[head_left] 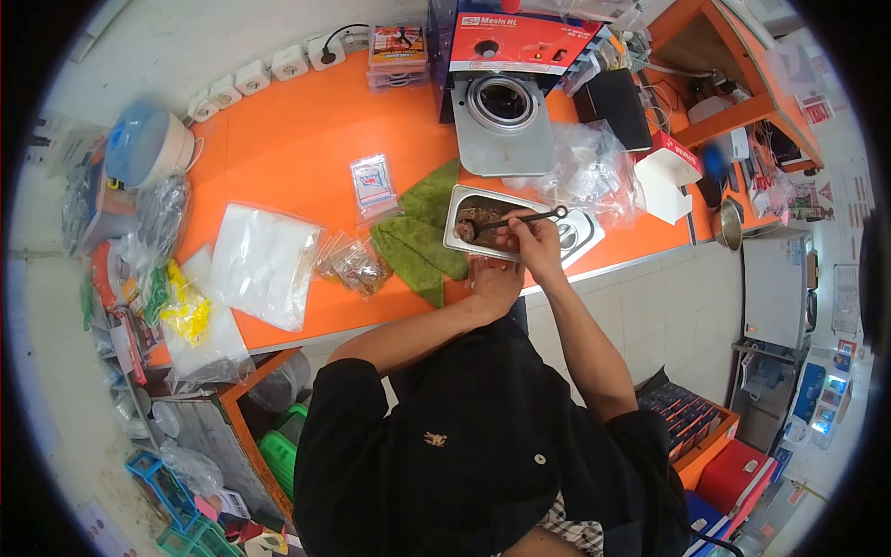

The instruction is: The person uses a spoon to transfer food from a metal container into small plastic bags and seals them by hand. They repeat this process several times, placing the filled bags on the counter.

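Observation:
My right hand (531,243) grips the handle of a dark spoon (516,221), its bowl resting in brown food inside a rectangular metal tray (457,223) on the orange counter (297,148). Just below the tray, my left hand (494,281) is cupped at the counter's front edge; what it holds is hidden. A green cloth (419,238) lies under the tray's left side.
A red and blue cup-sealing machine (506,74) stands behind the tray, with crumpled clear plastic bags (594,167) to its right. Flat plastic bags (262,262), small packets (355,265) and a sachet (372,182) lie to the left. Power sockets (269,70) line the back wall.

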Action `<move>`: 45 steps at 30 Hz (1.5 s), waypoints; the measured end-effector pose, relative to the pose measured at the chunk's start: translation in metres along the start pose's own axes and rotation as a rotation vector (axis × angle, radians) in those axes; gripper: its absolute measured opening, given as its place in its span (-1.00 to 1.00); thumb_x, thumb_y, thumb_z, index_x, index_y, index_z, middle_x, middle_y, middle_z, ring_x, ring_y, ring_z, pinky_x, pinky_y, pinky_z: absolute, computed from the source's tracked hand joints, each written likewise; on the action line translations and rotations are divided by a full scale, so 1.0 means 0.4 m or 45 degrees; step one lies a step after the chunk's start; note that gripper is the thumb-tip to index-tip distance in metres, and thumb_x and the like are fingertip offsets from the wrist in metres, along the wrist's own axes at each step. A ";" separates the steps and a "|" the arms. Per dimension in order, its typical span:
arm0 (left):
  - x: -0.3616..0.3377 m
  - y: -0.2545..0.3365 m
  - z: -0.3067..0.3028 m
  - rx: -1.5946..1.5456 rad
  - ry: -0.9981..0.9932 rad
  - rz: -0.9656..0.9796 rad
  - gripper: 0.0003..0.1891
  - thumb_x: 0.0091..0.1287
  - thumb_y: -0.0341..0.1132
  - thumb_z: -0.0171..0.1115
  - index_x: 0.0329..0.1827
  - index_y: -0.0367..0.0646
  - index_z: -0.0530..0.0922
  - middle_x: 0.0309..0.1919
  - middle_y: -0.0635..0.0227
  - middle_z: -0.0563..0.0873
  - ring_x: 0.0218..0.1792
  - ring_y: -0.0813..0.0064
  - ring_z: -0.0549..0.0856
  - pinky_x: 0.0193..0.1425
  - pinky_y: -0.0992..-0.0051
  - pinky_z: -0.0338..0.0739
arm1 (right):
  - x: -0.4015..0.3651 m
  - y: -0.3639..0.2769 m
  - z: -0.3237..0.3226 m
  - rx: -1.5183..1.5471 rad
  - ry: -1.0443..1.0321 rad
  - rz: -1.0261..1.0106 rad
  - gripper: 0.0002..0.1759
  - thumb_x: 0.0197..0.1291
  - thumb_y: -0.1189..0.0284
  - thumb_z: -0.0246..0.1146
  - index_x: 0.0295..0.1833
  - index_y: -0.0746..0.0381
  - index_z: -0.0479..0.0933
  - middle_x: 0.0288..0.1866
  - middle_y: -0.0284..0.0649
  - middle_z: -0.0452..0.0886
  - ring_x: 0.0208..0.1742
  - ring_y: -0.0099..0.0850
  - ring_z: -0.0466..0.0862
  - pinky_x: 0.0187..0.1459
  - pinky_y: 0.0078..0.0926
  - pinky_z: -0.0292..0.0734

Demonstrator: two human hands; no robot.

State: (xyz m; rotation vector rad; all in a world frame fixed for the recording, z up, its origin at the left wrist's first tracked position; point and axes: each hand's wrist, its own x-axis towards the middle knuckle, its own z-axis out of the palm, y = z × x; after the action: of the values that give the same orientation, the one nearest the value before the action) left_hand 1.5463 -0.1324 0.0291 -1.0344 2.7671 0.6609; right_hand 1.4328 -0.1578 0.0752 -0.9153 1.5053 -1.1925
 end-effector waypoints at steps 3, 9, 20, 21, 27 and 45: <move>0.000 -0.015 0.036 0.172 0.220 0.028 -0.29 0.17 -0.10 0.49 0.27 -0.39 0.43 -0.21 0.13 0.75 -0.20 0.13 0.82 -0.21 0.09 0.68 | -0.001 -0.002 -0.014 0.237 0.059 0.117 -0.81 0.46 0.48 0.15 -0.05 0.38 0.61 -0.26 -0.13 0.76 -0.36 -0.48 0.74 -0.37 -0.62 0.60; -0.004 -0.015 -0.025 -0.151 -0.079 -0.010 -0.26 0.16 -0.14 0.52 0.25 -0.47 0.41 -0.15 0.01 0.79 -0.15 0.10 0.82 -0.07 0.18 0.71 | -0.014 -0.007 -0.056 0.287 0.250 0.075 -0.82 0.46 0.47 0.17 -0.05 0.35 0.62 -0.30 -0.15 0.75 -0.41 -0.51 0.71 -0.45 -0.60 0.48; 0.010 -0.038 0.024 0.216 0.275 0.125 -0.59 0.16 -0.39 0.34 0.09 -0.33 0.57 -0.20 0.14 0.79 -0.18 0.20 0.83 -0.20 0.23 0.73 | -0.062 -0.021 -0.040 -0.535 0.260 -0.334 -0.82 0.43 0.48 0.24 -0.01 0.36 0.65 -0.34 -0.18 0.76 -0.38 -0.52 0.74 -0.35 -0.57 0.63; 0.012 -0.048 0.042 0.218 0.273 0.127 -0.59 0.16 -0.39 0.34 0.09 -0.33 0.57 -0.20 0.14 0.79 -0.18 0.20 0.83 -0.20 0.23 0.73 | -0.057 -0.017 -0.040 -0.631 0.240 -0.399 -0.82 0.41 0.47 0.25 -0.01 0.36 0.65 -0.35 -0.18 0.76 -0.38 -0.51 0.75 -0.34 -0.56 0.64; 0.011 -0.069 0.027 0.049 0.139 0.214 -0.79 0.15 -0.44 0.32 -0.14 -0.22 0.63 -0.28 0.18 0.80 -0.16 0.22 0.82 -0.17 0.25 0.71 | -0.044 -0.026 -0.029 -0.641 0.062 -0.266 -0.82 0.41 0.50 0.21 -0.03 0.37 0.64 -0.35 -0.17 0.76 -0.42 -0.50 0.74 -0.35 -0.56 0.64; -0.049 -0.090 -0.042 -0.321 -0.068 -0.191 -0.61 0.28 -0.14 0.39 0.05 -0.20 0.61 -0.13 -0.03 0.75 -0.09 -0.09 0.75 0.03 0.01 0.62 | -0.213 -0.031 -0.158 -1.046 -0.223 0.346 -0.48 0.29 0.10 0.31 -0.35 0.44 0.69 -0.54 0.06 0.68 -0.44 -0.05 0.74 -0.27 -0.16 0.62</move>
State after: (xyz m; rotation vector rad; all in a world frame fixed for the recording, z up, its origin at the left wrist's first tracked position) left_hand 1.5851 -0.1523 0.0360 -1.2358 2.5761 1.0178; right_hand 1.3921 -0.0654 0.1098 -1.2444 1.9223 -0.2558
